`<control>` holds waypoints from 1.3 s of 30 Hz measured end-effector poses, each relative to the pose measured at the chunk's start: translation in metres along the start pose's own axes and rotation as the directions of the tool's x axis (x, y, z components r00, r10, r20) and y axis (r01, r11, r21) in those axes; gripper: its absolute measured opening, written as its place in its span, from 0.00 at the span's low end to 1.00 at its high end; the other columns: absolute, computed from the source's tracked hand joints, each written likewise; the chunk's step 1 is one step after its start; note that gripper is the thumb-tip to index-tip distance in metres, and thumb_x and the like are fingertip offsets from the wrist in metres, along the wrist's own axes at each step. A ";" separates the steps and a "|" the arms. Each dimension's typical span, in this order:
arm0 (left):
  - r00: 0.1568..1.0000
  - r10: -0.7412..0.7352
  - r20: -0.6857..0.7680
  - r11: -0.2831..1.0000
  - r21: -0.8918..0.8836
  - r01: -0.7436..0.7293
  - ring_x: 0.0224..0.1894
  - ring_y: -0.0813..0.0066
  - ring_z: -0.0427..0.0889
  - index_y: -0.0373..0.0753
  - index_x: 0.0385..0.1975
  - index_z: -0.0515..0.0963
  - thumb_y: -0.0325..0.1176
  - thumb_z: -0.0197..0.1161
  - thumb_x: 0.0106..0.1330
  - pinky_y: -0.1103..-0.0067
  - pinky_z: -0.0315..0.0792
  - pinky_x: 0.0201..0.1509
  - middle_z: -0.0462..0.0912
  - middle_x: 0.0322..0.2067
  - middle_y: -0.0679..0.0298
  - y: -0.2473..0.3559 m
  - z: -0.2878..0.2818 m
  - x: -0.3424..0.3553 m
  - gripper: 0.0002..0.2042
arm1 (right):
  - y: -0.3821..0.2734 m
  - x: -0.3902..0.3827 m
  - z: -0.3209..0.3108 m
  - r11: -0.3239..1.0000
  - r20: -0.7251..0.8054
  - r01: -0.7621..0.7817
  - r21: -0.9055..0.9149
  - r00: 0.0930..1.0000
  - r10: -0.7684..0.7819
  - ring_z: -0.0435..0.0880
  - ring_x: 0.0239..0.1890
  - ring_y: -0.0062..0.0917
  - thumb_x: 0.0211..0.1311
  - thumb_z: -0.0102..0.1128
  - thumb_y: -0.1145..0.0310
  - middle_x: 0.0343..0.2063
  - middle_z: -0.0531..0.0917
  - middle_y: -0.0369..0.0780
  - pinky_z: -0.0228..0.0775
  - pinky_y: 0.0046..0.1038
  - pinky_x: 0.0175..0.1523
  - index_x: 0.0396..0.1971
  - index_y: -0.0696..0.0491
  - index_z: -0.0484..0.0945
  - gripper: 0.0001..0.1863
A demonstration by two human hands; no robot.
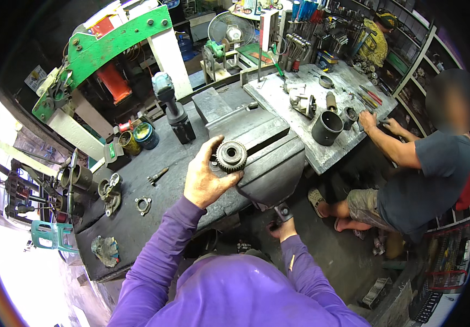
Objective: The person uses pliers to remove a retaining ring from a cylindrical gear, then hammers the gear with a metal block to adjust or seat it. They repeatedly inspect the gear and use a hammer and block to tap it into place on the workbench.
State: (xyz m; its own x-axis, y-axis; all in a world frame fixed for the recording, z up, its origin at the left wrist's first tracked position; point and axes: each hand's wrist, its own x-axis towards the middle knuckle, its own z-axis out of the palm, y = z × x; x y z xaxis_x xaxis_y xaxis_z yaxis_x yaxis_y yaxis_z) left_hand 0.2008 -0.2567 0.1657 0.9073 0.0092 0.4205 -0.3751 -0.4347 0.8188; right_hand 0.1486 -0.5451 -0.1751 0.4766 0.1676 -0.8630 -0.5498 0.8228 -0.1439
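Gear (231, 162): mid-frame, by vise (272, 170); rim hold likely keeps centre hole clear.
Left hand (204, 177): pinching gear, thumb opposite fingers.
Right hand (286, 229): under vise front, lower centre; grip partly hidden, can't tell.

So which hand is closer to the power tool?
The left. The left hand holds the gear, just this side of the power tool; the right hand is farther off, low in front of the vise.

The bolt (158, 175) lies on the workbench (128, 229) before the power tool (175, 113) and left of the gear (233, 163) and vise (272, 166).
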 end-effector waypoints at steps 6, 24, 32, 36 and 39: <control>0.999 0.029 0.025 1.000 -0.011 -0.029 0.55 0.69 0.85 0.32 0.58 0.79 0.33 0.85 0.45 0.72 0.74 0.66 0.89 0.50 0.56 -0.004 -0.005 0.000 0.36 | -0.106 -0.060 0.045 0.878 -0.035 0.478 0.021 0.878 -0.477 0.69 0.24 0.18 0.61 0.68 0.55 0.22 0.71 0.27 0.60 0.26 0.27 0.26 0.41 0.71 0.14; 1.000 -0.011 0.028 0.996 -0.090 0.014 0.56 0.70 0.84 0.34 0.59 0.79 0.34 0.86 0.48 0.72 0.74 0.67 0.88 0.51 0.59 -0.018 0.001 -0.002 0.35 | 0.083 -0.152 0.036 0.177 0.667 0.643 -0.745 0.724 0.178 0.82 0.32 0.15 0.67 0.68 0.72 0.35 0.86 0.33 0.77 0.22 0.40 0.74 0.51 0.71 0.35; 0.994 -0.106 -0.005 0.991 -0.083 0.105 0.56 0.69 0.84 0.34 0.58 0.81 0.36 0.86 0.47 0.71 0.73 0.67 0.88 0.51 0.59 -0.016 0.005 -0.009 0.36 | -0.135 -0.132 0.040 0.835 0.539 0.549 0.041 0.691 -0.481 0.69 0.21 0.19 0.60 0.53 0.80 0.23 0.70 0.34 0.66 0.24 0.30 0.67 0.52 0.73 0.32; 0.989 -0.147 0.001 0.985 -0.095 0.146 0.57 0.71 0.84 0.31 0.60 0.79 0.33 0.86 0.47 0.71 0.72 0.69 0.88 0.52 0.59 -0.014 0.005 -0.011 0.37 | -0.107 -0.227 0.062 0.777 0.877 0.620 -0.110 0.428 -0.217 0.71 0.23 0.18 0.59 0.54 0.82 0.22 0.74 0.36 0.68 0.23 0.32 0.81 0.46 0.56 0.47; 0.981 -0.191 0.038 0.976 -0.098 0.194 0.58 0.71 0.83 0.32 0.60 0.79 0.32 0.87 0.46 0.70 0.71 0.71 0.87 0.53 0.59 -0.012 0.003 -0.009 0.38 | -0.043 -0.246 0.066 0.533 0.868 0.689 -0.492 0.433 0.241 0.69 0.25 0.15 0.57 0.59 0.85 0.23 0.73 0.29 0.68 0.22 0.34 0.84 0.39 0.49 0.55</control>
State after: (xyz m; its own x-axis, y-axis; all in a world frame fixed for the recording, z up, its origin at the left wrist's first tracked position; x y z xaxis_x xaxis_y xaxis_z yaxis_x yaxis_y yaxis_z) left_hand 0.1978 -0.2542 0.1509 0.9687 0.0580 0.2415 -0.2092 -0.3339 0.9191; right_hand 0.1000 -0.5864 0.0756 0.6697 0.7425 0.0119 -0.3022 0.2871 -0.9090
